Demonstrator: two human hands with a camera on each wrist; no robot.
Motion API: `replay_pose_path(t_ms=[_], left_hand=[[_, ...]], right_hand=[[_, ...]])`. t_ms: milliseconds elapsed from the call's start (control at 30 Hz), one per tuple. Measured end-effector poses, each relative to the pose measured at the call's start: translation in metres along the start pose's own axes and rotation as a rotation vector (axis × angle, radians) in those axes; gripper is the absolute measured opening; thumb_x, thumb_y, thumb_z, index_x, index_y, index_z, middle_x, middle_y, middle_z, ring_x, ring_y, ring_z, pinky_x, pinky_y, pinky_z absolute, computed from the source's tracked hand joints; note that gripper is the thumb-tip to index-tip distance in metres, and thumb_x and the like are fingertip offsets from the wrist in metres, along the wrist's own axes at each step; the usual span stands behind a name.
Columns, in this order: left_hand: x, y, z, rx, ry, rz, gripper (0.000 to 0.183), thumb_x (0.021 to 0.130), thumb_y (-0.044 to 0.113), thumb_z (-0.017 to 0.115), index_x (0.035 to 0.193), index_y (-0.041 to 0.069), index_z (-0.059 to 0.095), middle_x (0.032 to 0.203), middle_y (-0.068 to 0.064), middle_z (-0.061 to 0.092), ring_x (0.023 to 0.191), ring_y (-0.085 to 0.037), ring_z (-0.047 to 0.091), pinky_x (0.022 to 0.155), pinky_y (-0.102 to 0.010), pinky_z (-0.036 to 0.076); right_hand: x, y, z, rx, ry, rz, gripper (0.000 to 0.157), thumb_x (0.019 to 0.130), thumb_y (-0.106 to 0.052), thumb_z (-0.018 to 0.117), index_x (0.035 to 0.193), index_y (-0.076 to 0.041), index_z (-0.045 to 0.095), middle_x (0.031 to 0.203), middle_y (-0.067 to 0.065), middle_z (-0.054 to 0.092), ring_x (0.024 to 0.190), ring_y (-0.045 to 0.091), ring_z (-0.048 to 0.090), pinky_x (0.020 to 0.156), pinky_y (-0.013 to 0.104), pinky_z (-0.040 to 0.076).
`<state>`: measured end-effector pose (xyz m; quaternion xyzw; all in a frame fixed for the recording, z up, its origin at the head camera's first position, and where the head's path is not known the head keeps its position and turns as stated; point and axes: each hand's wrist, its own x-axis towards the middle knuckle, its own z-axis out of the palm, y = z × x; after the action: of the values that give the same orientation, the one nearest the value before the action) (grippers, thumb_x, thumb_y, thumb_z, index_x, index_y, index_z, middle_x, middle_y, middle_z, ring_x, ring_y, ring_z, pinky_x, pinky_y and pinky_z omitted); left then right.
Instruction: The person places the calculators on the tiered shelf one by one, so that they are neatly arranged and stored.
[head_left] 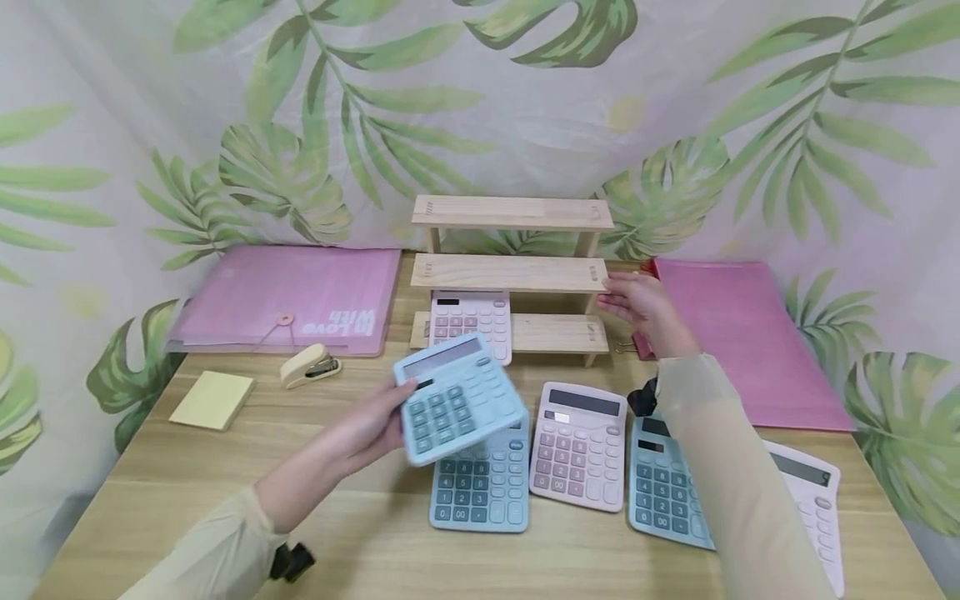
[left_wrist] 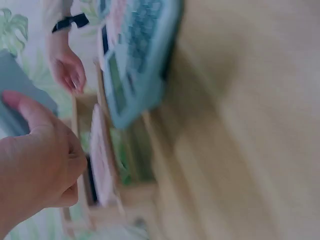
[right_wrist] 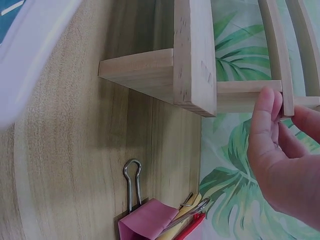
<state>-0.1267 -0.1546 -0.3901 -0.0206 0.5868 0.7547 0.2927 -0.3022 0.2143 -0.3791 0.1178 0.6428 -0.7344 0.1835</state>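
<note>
My left hand (head_left: 372, 427) grips a blue calculator (head_left: 468, 398) by its left edge, thumb on the face, tilted in the air in front of the wooden step rack. Fingers and thumb of my right hand (head_left: 643, 310) pinch the right end of the rack's middle shelf (head_left: 510, 272), as the right wrist view also shows. A pink calculator (head_left: 491, 321) leans on the lowest shelf (head_left: 558, 333) at its left side. Below the held one, another blue calculator (head_left: 480, 492) lies on the table, partly covered by it. A pink calculator (head_left: 577, 446) lies to its right.
Further right are a blue calculator (head_left: 663, 492) and a pink one (head_left: 813, 508), both partly behind my right sleeve. A pink folder (head_left: 750, 342) with a binder clip (right_wrist: 145, 220) stands right of the rack. Leftward are a purple folder (head_left: 300, 287), a stapler (head_left: 307, 365) and sticky notes (head_left: 212, 400).
</note>
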Motion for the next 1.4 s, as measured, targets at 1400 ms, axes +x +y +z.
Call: replay_pose_path(t_ms=[1400], left_hand=[[0.13, 0.022, 0.099, 0.335, 0.362, 0.128, 0.044, 0.085, 0.008, 0.063, 0.126, 0.006, 0.048, 0.124, -0.016, 0.05, 0.081, -0.016, 0.063, 0.063, -0.021, 0.058]], right_hand=[[0.006, 0.002, 0.0, -0.052, 0.046, -0.003, 0.054, 0.094, -0.008, 0.048, 0.144, -0.001, 0.027, 0.073, -0.005, 0.065, 0.072, 0.009, 0.064, 0.081, 0.024, 0.057]])
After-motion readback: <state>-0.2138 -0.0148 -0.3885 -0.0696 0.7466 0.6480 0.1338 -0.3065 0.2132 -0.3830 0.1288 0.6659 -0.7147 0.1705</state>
